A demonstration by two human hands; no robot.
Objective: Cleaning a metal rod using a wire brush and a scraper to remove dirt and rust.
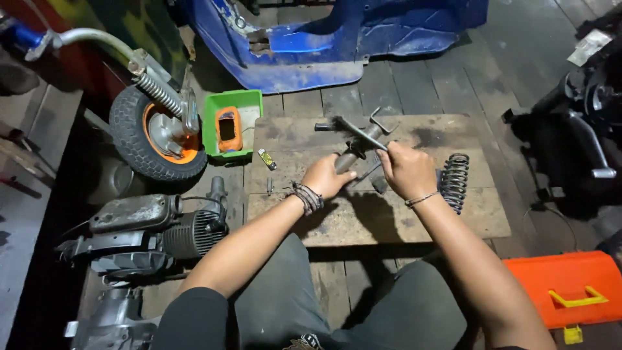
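I am sitting on the floor with a flat wooden board (pixel 402 223) in front of me. Both of my hands are up over the board, close together.

My left hand (pixel 325 176) is wrapped tight around the fat dark end of a metal shock part (pixel 355 150). My fingers are curled shut on it. I have a braided band on that wrist.

My right hand (pixel 406 170) is closed too, and it grips a thin metal tool (pixel 364 135) that lies across the shock part. The tool sticks out to the left, past my fingers. I have a thin bracelet on that wrist.

The shock part is held up in the air, slanting away from me, above the far half of the board. It has a little bent bracket at its top end.

Just beside my right hand, a black coil spring (pixel 455 181) lies on the board. A small yellow thing (pixel 266 159) lies near the board's left corner.

To the left of the board is a green box (pixel 212 126) with an orange thing (pixel 228 129) inside. Next to that is a small wheel with an orange middle (pixel 154 139). Closer to me on the left is a grey engine (pixel 152 233). Far off is a big blue scooter body (pixel 311 48). By my right knee is an orange case with a yellow handle (pixel 560 288).
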